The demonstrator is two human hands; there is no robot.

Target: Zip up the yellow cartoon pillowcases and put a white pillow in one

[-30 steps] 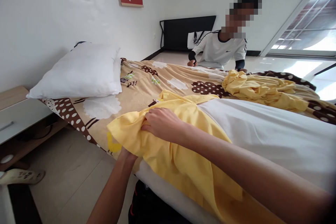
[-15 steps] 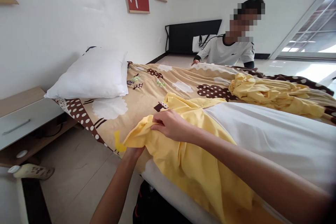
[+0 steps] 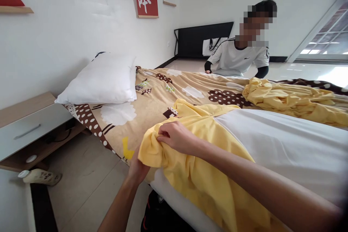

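A yellow duvet cover lies bunched over one end of a white duvet on the bed. My right hand is closed on a fold of the cover, thumb and fingers pinched together. Just left of it, my left hand reaches up under the cover's edge. Cloth hides its fingers, so their grip does not show. Beneath both hands is a beige patterned bed sheet with clouds and brown dotted shapes.
A white pillow rests at the bed's head, beside a nightstand. More crumpled yellow fabric lies on the far side. A person is low behind the bed. A bottle lies on its side near the floor.
The cover's edge at my left hand has folded downward, and more of that hand shows. The person behind the bed has drawn an arm back from the sheet. The view has shifted slightly.
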